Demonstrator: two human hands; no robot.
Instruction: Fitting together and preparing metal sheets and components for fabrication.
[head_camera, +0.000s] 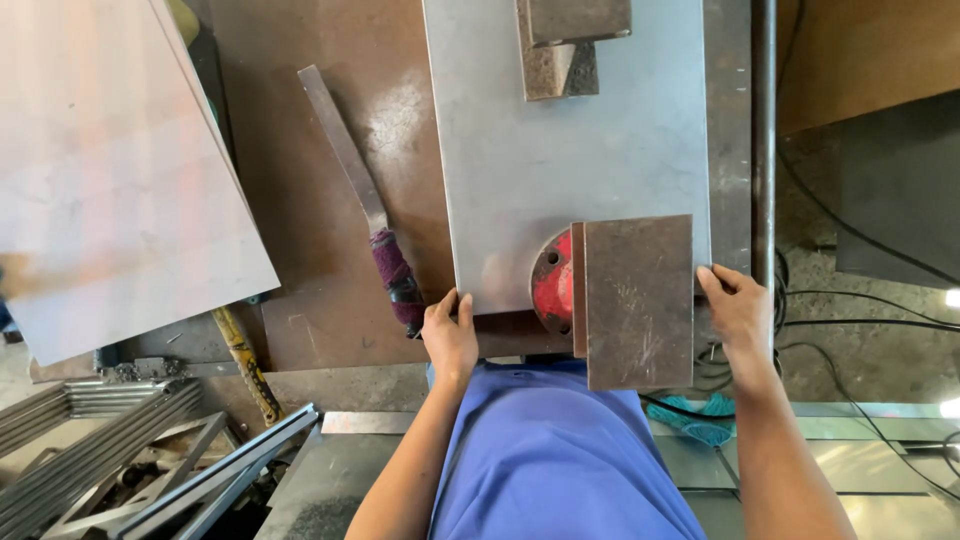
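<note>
Head cam looked straight down on a rusty steel bench (320, 320). A grey sheet-metal panel (560, 150) lay flat on it, running away from the person, near edge close to the body. Left hand (450, 335) was curled onto the panel's near-left corner, fingers on top, thumb side at the edge, gripping it. Right hand (738, 310) sat at the panel's near-right edge, fingers bent over the side of a brown rect. steel block (638, 300) resting on the panel; looked like a light hold on panel/block edge, can't tell which exactly. A red round disc (550, 285) w/ holes peeked out just left of that block, touching it. A second angled steel block (565, 45) sat on the panel's far end. Left of the panel: flat metal bar w/ purple-wrapped handle (398, 275), lying diagonally, handle end beside the left hand. Further left, a big pale sheet (110, 180) tilted over the bench edge. Yellow-handled tool (245, 365) lay below it. Metal frames (130, 450) stacked at lower left. Black cables (850, 310) ran on the floor to the right.
</note>
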